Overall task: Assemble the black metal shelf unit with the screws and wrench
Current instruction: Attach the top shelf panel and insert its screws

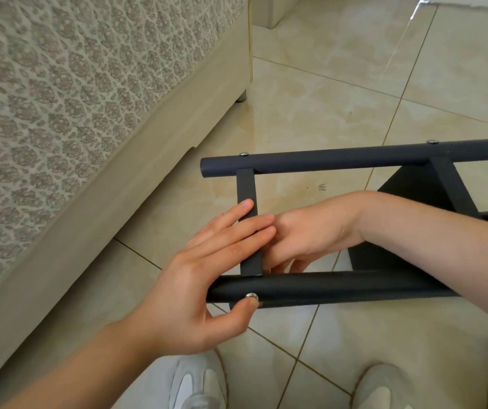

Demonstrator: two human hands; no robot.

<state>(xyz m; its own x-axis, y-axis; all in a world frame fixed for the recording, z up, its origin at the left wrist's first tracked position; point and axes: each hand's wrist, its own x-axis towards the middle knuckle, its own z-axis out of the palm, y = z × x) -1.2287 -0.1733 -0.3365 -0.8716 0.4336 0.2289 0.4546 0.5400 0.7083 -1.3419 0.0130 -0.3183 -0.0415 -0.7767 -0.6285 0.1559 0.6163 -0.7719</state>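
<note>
Keeps the black shelf frame (449, 184) lying over on the tiled floor (325, 84), with its near tube (340, 286) level just beyond the two pale shoes (195, 385), probably so that the joint sits within easy reach. Meets that tube at its left end with a flat crossbar (247, 187), which runs away to the far tube (325, 160) lying parallel beyond.

Spreads the left hand (207, 278) over the near tube's left end, fingers straight and together, flat across the crossbar, thumb pressing a silver screw (252, 296) on the tube's near face. Seems meant to hold the screw in its hole and stop the crossbar swinging.

Brings the right hand (304, 240) in from the right, just beyond the near tube, fingers curled down behind the foot of the crossbar. Cannot tell whether they pinch a nut, hold the bar, or hold nothing. Probably feels for the screw's far end.

Shows two seated screws (243, 154) on the far tube, well beyond the near tube, so that side looks done. Shows no wrench. Puts a patterned bed base (74, 98) well to the left of the near tube.

Likely calls for starting this screw by hand before any tightening.
</note>
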